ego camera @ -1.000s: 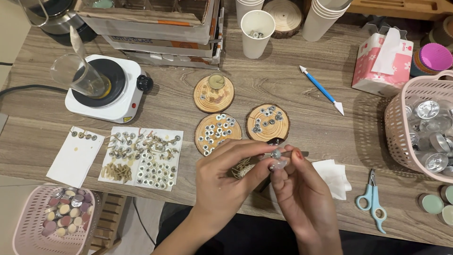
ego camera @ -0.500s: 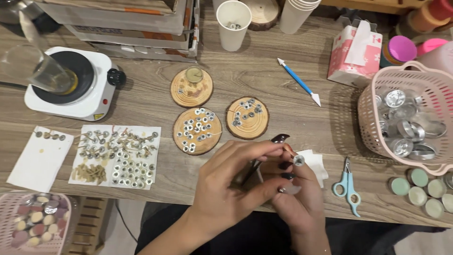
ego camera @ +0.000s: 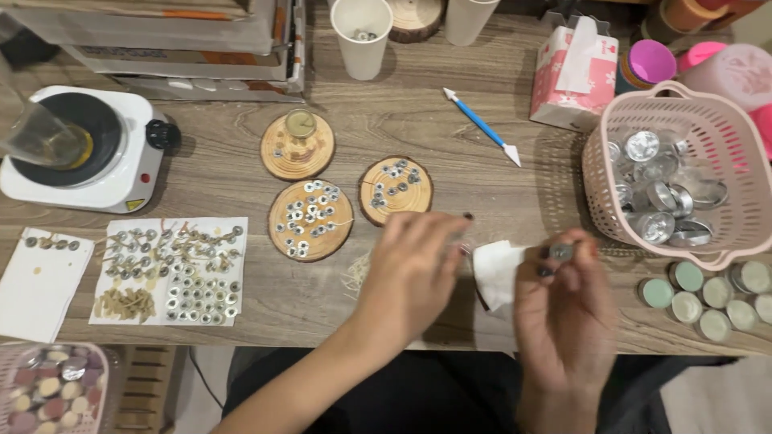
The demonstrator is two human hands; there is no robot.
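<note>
head view looks down on a wooden table (ego camera: 450,145) with two bare hands at its near edge. the right hand (ego camera: 563,301) pinches a small round metal piece (ego camera: 560,251) between thumb and fingertips, held up just above the table edge, near the pink basket (ego camera: 599,173). the left hand (ego camera: 414,273) is a bit blurred, its fingers loosely curled and pointing toward the right hand; i cannot tell whether it grips anything. between the two hands a crumpled white tissue (ego camera: 494,273) lies on the table, just beside the left fingertips.

the pink basket holds shiny metal cups (ego camera: 655,193). below it, at the right edge, sits a cluster of small filled tins (ego camera: 708,293) in pale green and cream. three wood slices lie ahead of the left hand: one with a small candle (ego camera: 299,124) on it, two scattered with tiny metal wick tabs (ego camera: 310,217). further left, a white sheet (ego camera: 173,269) carries rows of more tabs, and a white hot plate (ego camera: 80,157) has a glass beaker (ego camera: 36,137) on it. a blue-handled tool (ego camera: 481,126) lies well apart from the hands, near a pink tissue box (ego camera: 572,76) and a white paper cup (ego camera: 362,36).
</note>
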